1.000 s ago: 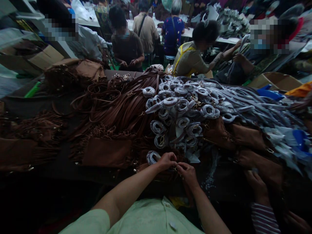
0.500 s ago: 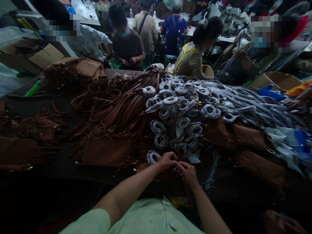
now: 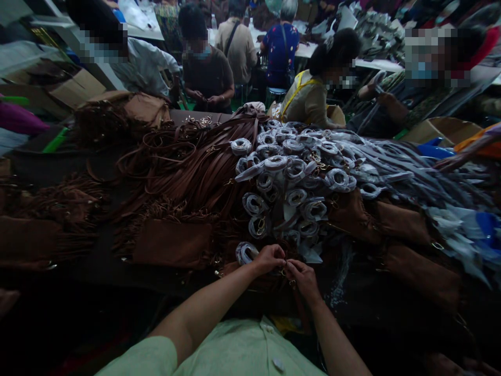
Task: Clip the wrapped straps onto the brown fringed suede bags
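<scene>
My left hand [image 3: 270, 258] and my right hand [image 3: 301, 275] meet at the table's near edge, fingertips pinched close together. Between them is a small gold metal clasp [image 3: 283, 271], with a brown strap [image 3: 300, 308] hanging below my right hand. What my left fingertips hold is too small to make out. Just left of my left hand lies a plastic-wrapped coil [image 3: 246, 253]. Beyond my hands is a heap of wrapped coils [image 3: 296, 197] with gold hooks. A brown fringed bag [image 3: 172, 243] lies flat to the left.
Loose brown straps [image 3: 188, 162] spread behind the bag. Plastic-wrapped straps [image 3: 403, 162] and more brown bags [image 3: 425, 274] lie at the right. Several people sit or stand across the table. A cardboard box [image 3: 442, 129] stands at the far right.
My hands stay nearly in place, pinched together. A purple sleeve has appeared at the left edge, and another person's arm reaches farther in at the right.
</scene>
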`<state>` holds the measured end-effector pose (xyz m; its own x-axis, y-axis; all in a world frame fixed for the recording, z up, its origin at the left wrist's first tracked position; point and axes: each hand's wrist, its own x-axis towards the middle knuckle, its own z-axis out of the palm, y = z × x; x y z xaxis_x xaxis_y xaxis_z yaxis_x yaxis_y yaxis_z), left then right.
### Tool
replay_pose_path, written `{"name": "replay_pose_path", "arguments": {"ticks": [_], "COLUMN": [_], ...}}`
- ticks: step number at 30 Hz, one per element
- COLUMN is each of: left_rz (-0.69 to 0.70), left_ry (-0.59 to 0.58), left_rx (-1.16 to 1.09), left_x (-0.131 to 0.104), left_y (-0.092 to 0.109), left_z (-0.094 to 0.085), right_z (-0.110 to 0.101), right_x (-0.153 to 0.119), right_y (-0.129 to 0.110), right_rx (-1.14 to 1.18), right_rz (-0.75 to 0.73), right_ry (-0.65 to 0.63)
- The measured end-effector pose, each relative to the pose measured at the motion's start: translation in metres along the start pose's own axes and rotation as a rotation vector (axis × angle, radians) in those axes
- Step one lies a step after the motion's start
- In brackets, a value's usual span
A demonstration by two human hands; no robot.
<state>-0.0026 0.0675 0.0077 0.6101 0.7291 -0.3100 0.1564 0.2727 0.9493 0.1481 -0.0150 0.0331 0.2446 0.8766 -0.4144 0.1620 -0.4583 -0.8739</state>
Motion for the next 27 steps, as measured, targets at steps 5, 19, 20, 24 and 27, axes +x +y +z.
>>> {"name": "replay_pose_path", "arguments": {"ticks": [5, 19, 20, 24, 27], "left_rz": [0.002, -0.17, -0.181, -0.193, -0.196], "left_ry": [-0.003, 0.019, 0.02, 0.006, -0.006], "left_rx": [-0.01, -0.356, -0.341, -0.194, -0.129], "left_x": [0.0, 0.0, 0.0, 0.002, 0.003], "left_y": [0.001, 0.001, 0.001, -0.002, -0.007], "left_z": [0.0, 0.006, 0.006, 0.007, 0.007], "right_z": [0.001, 0.004, 0.004, 0.006, 0.009], "right_x": [0.0, -0.011, -0.012, -0.013, -0.014], "right_y": [0.001, -0.009, -0.006, 0.003, 0.006], "right_rx": [-0.012, -0.296, -0.313, -0.36, -0.387], "right_rz": [0.02, -0.26, -0.271, -0.281, -0.297], "right_ry": [0.003, 0.036, 0.043, 0.082, 0.104]}}
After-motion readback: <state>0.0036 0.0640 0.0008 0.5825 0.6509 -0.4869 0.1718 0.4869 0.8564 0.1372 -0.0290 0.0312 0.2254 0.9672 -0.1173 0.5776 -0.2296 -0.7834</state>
